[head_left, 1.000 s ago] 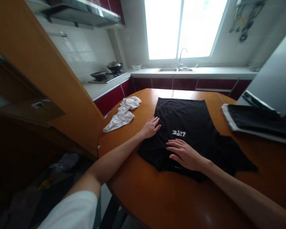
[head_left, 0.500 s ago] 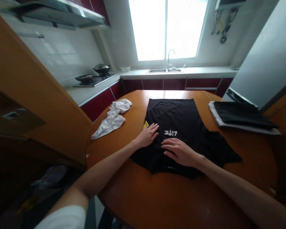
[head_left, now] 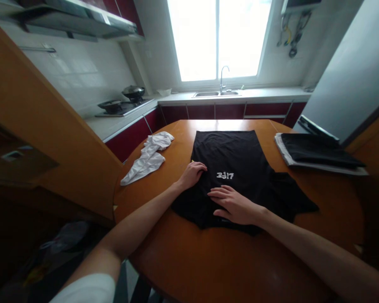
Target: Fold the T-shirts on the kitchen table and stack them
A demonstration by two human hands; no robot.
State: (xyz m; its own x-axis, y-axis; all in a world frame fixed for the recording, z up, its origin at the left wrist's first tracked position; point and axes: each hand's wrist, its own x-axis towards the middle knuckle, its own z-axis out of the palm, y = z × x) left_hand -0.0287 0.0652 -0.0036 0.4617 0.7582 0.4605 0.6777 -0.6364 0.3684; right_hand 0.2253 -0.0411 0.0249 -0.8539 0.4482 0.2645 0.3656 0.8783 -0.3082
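**Two Hands at Work on a Black Shirt [head_left: 233, 153]**

Fingers curl at the left edge of the black shirt, where a person's left hand [head_left: 192, 175] meets the fabric; whether they pinch the cloth cannot be told from this angle. The right hand [head_left: 236, 207] lies over the shirt's near half, fingers extended and loosely parted, thumb held apart. White lettering [head_left: 225, 176] shows on the shirt just beyond that hand, and a sliver of yellow [head_left: 192, 160] peeks out at the shirt's left edge.

The shirt is spread on a wooden table [head_left: 208, 261], its straight edge on the far side and a sleeve reaching out to the right. Left of the shirt, well apart, lies a crumpled white cloth [head_left: 149, 158]; to its right rests a dark folded item [head_left: 318, 150] over a white layer. Far beyond the shirt, a faucet [head_left: 221, 79] rises over a sink [head_left: 206, 94] beneath a bright window [head_left: 194, 42].
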